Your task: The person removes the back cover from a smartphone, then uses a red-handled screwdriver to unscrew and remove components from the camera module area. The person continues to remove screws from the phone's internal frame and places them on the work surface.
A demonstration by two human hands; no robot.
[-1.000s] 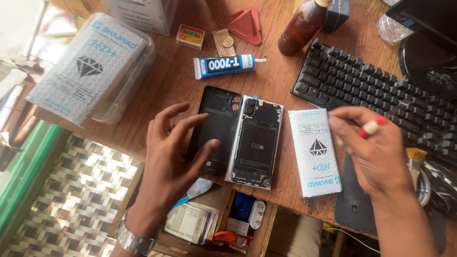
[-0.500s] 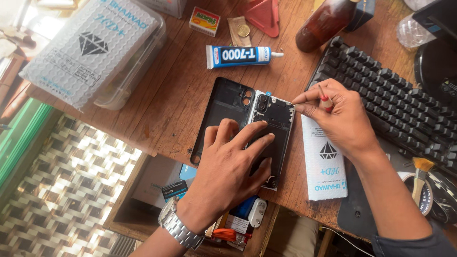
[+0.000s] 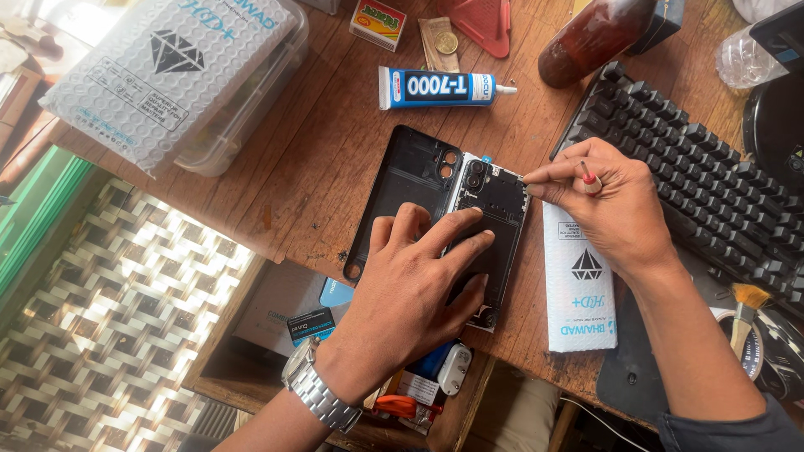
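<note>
An opened phone lies face down on the wooden table, its black insides showing. Its removed black back cover lies right beside it on the left. My left hand rests flat on the phone's lower half, fingers spread, pressing it down. My right hand pinches a small screwdriver with a red tip on its handle, its point at the phone's upper right edge. A white flat packet lies under my right wrist.
A glue tube lies above the phone. A black keyboard fills the right side, with a brown bottle behind it. A bubble-wrap packet on a plastic box is at the upper left. An open drawer holds small parts.
My left hand slid from the back cover onto the phone body and settled there. My right hand moved in from the right and brought the screwdriver to the phone's upper right edge.
</note>
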